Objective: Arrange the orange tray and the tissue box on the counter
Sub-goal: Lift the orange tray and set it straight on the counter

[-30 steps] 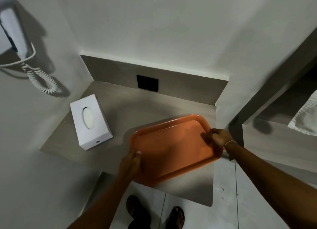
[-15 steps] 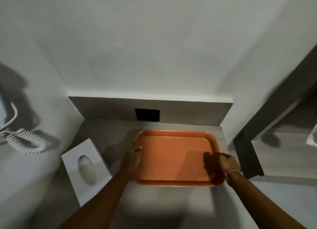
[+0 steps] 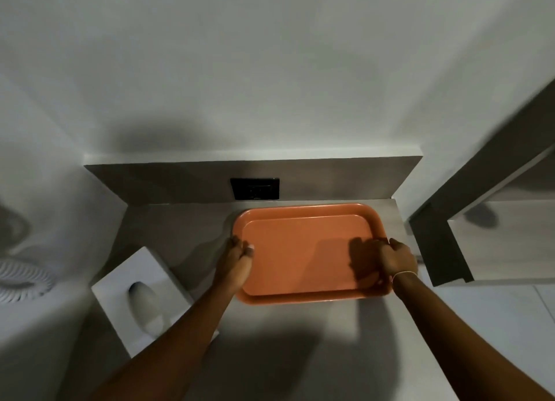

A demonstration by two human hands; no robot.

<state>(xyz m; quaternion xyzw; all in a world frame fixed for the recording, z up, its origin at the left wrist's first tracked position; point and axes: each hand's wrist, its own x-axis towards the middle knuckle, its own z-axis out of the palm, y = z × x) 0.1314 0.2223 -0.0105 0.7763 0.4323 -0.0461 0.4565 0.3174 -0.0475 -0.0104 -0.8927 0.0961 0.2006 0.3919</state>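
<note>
An empty orange tray [image 3: 303,250] lies flat on the grey counter [image 3: 270,340], its far edge close to the back panel and its right side near the counter's right end. My left hand [image 3: 237,259] grips the tray's left rim, thumb on top. My right hand [image 3: 393,259] grips the right rim near the front corner. A white tissue box [image 3: 141,295] with an oval slot stands on the counter to the left of the tray, turned at an angle and partly under my left forearm.
A black wall socket [image 3: 255,189] sits in the grey back panel just behind the tray. A coiled white phone cord [image 3: 21,277] hangs on the left wall. A dark panel and another surface [image 3: 495,241] stand at the right.
The tray was carried from the counter's front edge, turned square and moved back toward the wall and the right end. Both hands kept their grip. The view came closer to the counter.
</note>
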